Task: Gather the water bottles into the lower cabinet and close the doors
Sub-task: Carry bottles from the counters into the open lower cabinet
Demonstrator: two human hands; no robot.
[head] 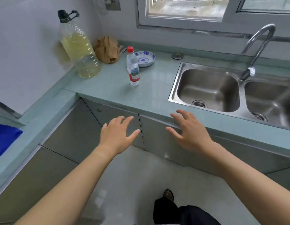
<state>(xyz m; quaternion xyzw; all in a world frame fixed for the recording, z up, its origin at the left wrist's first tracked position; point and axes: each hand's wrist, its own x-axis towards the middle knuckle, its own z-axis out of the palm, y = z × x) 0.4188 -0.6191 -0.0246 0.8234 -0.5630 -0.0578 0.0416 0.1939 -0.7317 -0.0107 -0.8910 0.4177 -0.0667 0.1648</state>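
The inside of the lower cabinet is hiding behind its two shut doors, the left door and the right door, so I cannot tell what is in there. A blue cloth is running off the left edge, and the second basin of the sink is running off the right. I am holding my left hand flat and released, fingers straight and a little spread, in front of the left door. My right hand is spreading wider over the right door, just under the edge of the bench, and is likewise gripping nothing. Whether either hand's fingertips are touching the metal I cannot tell. The water bottle with the red cap is standing upright on the bench, well apart from both hands, just in front of a blue-patterned dish and left of the sink
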